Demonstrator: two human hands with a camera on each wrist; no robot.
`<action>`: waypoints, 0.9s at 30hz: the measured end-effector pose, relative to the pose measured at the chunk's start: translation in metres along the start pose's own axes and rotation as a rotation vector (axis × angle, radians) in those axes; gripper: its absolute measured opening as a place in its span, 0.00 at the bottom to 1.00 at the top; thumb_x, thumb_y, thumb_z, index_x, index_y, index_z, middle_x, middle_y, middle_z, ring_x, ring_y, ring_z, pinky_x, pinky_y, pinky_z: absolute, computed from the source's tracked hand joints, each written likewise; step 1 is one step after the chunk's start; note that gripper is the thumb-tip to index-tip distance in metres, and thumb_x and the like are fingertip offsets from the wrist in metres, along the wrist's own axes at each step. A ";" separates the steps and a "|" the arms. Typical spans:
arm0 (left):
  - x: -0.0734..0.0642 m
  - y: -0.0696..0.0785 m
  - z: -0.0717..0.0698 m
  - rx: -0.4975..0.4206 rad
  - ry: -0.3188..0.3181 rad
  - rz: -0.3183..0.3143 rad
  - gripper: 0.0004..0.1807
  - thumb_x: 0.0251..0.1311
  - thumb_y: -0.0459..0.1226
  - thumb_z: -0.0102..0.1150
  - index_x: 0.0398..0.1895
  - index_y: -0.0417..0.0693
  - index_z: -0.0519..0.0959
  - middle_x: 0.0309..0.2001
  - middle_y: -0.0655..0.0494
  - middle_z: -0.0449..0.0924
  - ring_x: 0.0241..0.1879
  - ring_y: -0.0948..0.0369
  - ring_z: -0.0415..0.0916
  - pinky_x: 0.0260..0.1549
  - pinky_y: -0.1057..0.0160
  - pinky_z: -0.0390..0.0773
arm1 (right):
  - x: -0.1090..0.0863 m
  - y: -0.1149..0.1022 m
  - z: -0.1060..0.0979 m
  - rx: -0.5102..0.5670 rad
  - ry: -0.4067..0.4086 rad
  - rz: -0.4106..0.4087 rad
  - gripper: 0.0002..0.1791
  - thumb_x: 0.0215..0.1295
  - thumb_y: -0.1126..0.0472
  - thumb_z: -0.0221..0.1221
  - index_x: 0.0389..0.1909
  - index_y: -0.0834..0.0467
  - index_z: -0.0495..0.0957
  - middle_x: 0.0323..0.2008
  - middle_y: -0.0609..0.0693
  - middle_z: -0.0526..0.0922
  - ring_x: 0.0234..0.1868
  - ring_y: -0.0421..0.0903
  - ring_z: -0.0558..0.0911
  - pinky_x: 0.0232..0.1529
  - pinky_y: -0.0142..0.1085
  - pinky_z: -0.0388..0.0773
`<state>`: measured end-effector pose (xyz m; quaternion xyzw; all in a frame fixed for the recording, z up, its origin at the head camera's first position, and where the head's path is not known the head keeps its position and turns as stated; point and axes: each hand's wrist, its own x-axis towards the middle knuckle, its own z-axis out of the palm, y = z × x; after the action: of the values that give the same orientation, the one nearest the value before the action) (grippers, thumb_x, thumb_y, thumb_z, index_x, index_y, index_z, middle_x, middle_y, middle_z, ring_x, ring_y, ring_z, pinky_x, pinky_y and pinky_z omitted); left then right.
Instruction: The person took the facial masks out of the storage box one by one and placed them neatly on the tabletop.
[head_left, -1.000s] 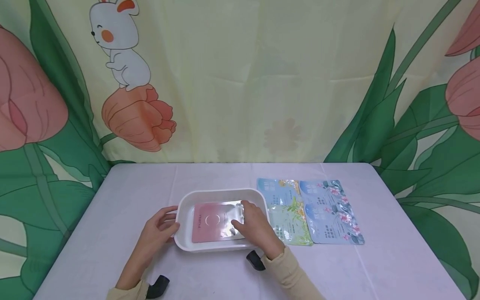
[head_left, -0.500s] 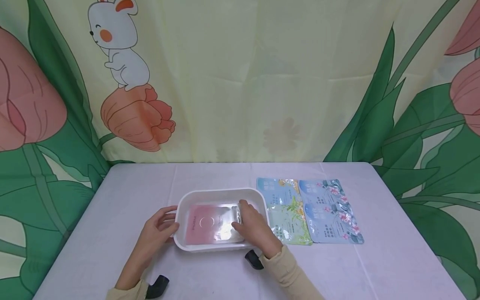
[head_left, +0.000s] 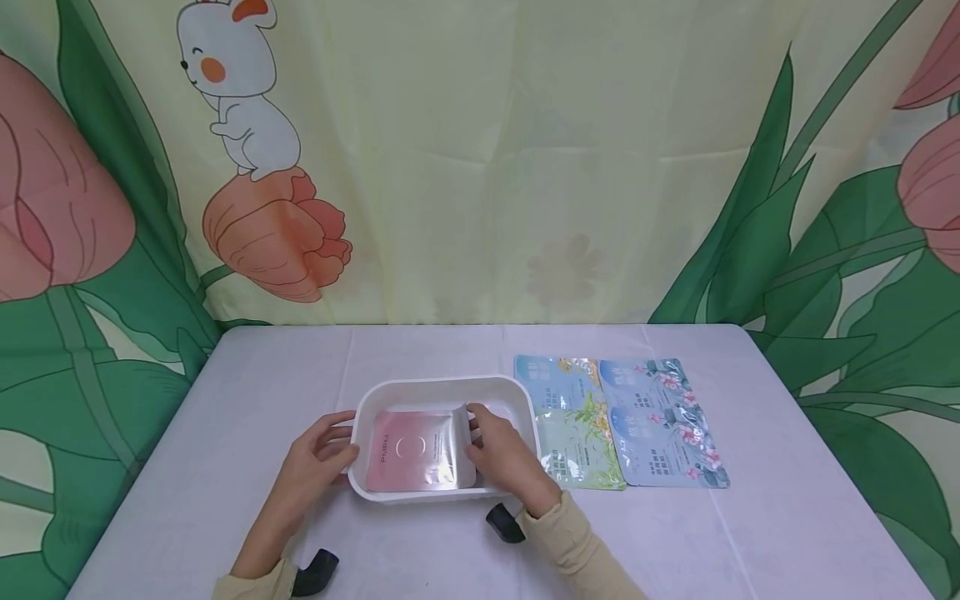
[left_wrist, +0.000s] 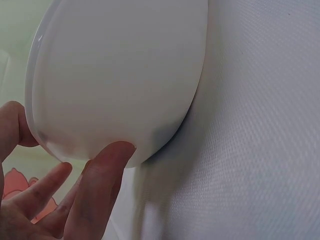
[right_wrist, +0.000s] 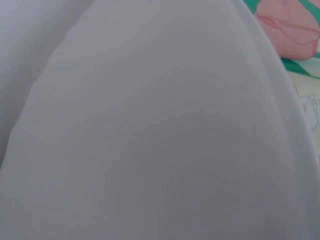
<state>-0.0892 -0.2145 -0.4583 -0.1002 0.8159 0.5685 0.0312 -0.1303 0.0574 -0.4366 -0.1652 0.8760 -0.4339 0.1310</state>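
A white plastic tray (head_left: 442, 381) sits on the table, with a pink and silver face mask packet (head_left: 412, 450) lying flat inside toward its left end. My left hand (head_left: 311, 462) holds the tray's left end, and in the left wrist view the thumb (left_wrist: 107, 170) presses its outer wall. Reaching over the tray's right side, my right hand (head_left: 506, 450) pinches the packet's right edge between thumb and fingers. The tray wall (right_wrist: 160, 120) fills most of the right wrist view and hides that hand.
Right of the tray lie several flat mask packets: a blue one (head_left: 551, 379), a green one (head_left: 577, 450) and flowered blue ones (head_left: 660, 446) in the right column. A white cloth covers the table (head_left: 780, 517). Behind it hangs a printed curtain (head_left: 465, 167).
The pink packet has slid left within the tray, and my right hand has moved left with it. My left hand and the tray stay in place.
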 end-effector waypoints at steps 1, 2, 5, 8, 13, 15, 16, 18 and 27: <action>0.000 0.000 0.000 0.003 0.001 -0.001 0.28 0.64 0.40 0.61 0.67 0.53 0.69 0.61 0.43 0.76 0.58 0.47 0.77 0.35 0.61 0.86 | 0.000 0.000 0.000 -0.001 0.002 -0.002 0.29 0.63 0.74 0.57 0.66 0.71 0.63 0.50 0.67 0.80 0.45 0.58 0.84 0.41 0.45 0.84; 0.000 0.000 0.000 0.005 0.001 -0.003 0.28 0.64 0.40 0.61 0.67 0.53 0.69 0.61 0.43 0.76 0.58 0.47 0.77 0.35 0.61 0.86 | 0.000 0.000 0.000 -0.006 0.007 -0.003 0.28 0.63 0.74 0.57 0.65 0.70 0.64 0.49 0.66 0.80 0.44 0.57 0.84 0.40 0.45 0.84; 0.000 0.001 0.000 0.009 0.002 -0.002 0.28 0.64 0.39 0.61 0.67 0.53 0.69 0.61 0.43 0.76 0.58 0.47 0.77 0.34 0.62 0.85 | 0.000 0.000 -0.001 -0.023 0.028 -0.014 0.28 0.63 0.75 0.56 0.64 0.68 0.65 0.47 0.65 0.81 0.43 0.55 0.85 0.38 0.42 0.84; 0.000 0.001 0.000 0.012 0.002 -0.001 0.28 0.64 0.39 0.61 0.67 0.52 0.69 0.60 0.42 0.76 0.57 0.47 0.78 0.33 0.63 0.85 | 0.000 0.000 -0.002 -0.043 0.063 -0.031 0.27 0.63 0.76 0.56 0.64 0.66 0.67 0.46 0.63 0.82 0.40 0.52 0.84 0.35 0.37 0.83; 0.000 0.000 0.000 0.012 0.002 0.002 0.28 0.64 0.39 0.62 0.67 0.52 0.69 0.60 0.42 0.76 0.57 0.47 0.78 0.33 0.63 0.85 | -0.001 0.000 -0.007 -0.060 0.113 -0.098 0.26 0.63 0.76 0.56 0.63 0.64 0.70 0.43 0.60 0.83 0.36 0.48 0.83 0.31 0.32 0.80; 0.000 0.000 0.000 0.013 0.000 0.004 0.28 0.64 0.39 0.62 0.67 0.52 0.69 0.60 0.42 0.76 0.57 0.47 0.78 0.33 0.63 0.85 | -0.002 0.000 -0.008 -0.063 0.128 -0.133 0.25 0.63 0.77 0.56 0.62 0.64 0.71 0.42 0.60 0.83 0.36 0.47 0.83 0.31 0.32 0.80; 0.000 -0.001 -0.001 0.014 0.000 0.005 0.28 0.64 0.39 0.62 0.67 0.52 0.69 0.61 0.42 0.76 0.57 0.47 0.78 0.33 0.63 0.85 | -0.003 0.001 -0.009 -0.061 0.133 -0.144 0.25 0.63 0.77 0.56 0.62 0.63 0.71 0.42 0.59 0.83 0.35 0.47 0.83 0.31 0.31 0.79; 0.000 -0.001 -0.001 0.016 -0.001 0.008 0.28 0.64 0.39 0.62 0.67 0.52 0.68 0.61 0.41 0.75 0.57 0.47 0.78 0.33 0.63 0.85 | -0.004 0.001 -0.011 -0.052 0.142 -0.162 0.24 0.63 0.77 0.56 0.61 0.63 0.72 0.42 0.59 0.83 0.36 0.48 0.84 0.31 0.31 0.79; 0.000 0.000 -0.001 0.010 0.000 0.005 0.28 0.64 0.38 0.62 0.67 0.52 0.69 0.60 0.41 0.76 0.56 0.47 0.78 0.33 0.62 0.85 | -0.007 0.002 -0.020 0.052 0.135 -0.175 0.25 0.63 0.79 0.54 0.61 0.61 0.73 0.46 0.60 0.82 0.39 0.51 0.84 0.26 0.30 0.80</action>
<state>-0.0895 -0.2153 -0.4584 -0.0979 0.8190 0.5646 0.0302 -0.1314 0.0754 -0.4256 -0.2080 0.8533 -0.4766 0.0378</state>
